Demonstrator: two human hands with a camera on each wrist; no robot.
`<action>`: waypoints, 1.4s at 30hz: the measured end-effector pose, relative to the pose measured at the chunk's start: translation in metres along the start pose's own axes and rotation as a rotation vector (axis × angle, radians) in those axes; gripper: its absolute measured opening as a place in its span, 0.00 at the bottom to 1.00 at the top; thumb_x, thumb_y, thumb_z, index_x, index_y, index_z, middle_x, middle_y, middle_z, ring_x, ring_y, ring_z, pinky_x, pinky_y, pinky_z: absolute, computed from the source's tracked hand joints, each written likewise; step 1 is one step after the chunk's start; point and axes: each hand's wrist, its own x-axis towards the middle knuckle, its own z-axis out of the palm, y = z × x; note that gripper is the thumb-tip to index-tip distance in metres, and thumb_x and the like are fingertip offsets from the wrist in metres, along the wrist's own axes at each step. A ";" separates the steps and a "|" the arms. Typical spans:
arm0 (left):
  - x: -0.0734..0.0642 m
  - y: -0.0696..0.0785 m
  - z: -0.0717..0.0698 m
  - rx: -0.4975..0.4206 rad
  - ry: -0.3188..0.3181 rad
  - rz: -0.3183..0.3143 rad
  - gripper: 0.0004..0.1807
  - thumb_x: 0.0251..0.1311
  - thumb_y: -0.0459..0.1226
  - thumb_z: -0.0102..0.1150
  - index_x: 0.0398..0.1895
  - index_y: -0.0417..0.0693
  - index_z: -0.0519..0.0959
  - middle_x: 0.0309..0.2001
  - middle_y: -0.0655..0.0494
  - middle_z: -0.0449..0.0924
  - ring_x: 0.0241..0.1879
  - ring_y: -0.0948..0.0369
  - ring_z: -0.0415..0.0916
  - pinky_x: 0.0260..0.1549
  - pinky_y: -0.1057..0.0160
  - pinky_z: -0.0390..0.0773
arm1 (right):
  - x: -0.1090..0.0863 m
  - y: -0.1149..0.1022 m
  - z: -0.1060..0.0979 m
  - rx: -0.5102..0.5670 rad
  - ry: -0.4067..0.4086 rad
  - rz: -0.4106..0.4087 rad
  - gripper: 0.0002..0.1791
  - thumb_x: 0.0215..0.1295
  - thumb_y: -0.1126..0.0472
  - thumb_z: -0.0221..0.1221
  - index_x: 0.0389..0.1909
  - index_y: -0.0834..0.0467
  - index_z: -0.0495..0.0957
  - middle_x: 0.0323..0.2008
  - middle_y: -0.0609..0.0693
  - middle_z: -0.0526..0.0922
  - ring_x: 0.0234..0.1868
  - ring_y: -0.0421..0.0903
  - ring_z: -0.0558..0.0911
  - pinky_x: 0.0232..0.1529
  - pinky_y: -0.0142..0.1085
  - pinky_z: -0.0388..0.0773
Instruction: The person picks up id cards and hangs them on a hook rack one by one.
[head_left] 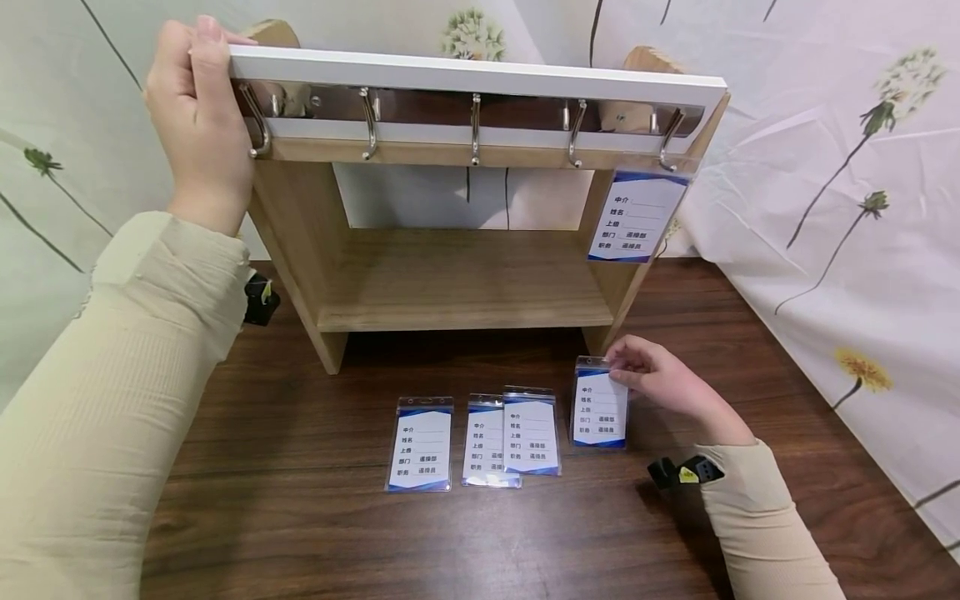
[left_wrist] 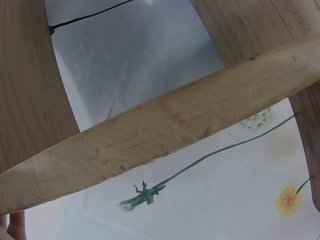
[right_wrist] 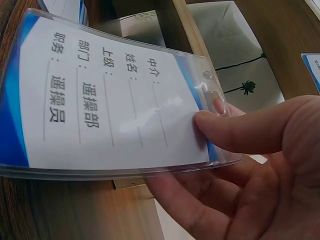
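Observation:
My left hand grips the upper left end of a wooden rack, whose white front board carries several metal hooks. In the left wrist view only a bit of finger shows, at the lower left corner. Between thumb and fingers, my right hand pinches the top corner of a clear plastic badge holder with a white and blue printed card. That badge is tilted up in front of the rack's right leg. A similar badge hangs from the rightmost hook.
On the dark wooden table lie three more badges: one apart on the left, and two overlapping, the upper one partly covering the lower one. A flower-printed white cloth forms the backdrop behind and to the right.

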 end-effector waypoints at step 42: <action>0.000 0.000 -0.002 -0.004 -0.011 0.011 0.18 0.72 0.38 0.42 0.25 0.71 0.73 0.26 0.73 0.79 0.24 0.73 0.71 0.30 0.74 0.66 | -0.007 -0.025 0.001 0.114 0.168 -0.062 0.17 0.68 0.68 0.58 0.55 0.72 0.72 0.37 0.57 0.84 0.30 0.35 0.79 0.32 0.34 0.80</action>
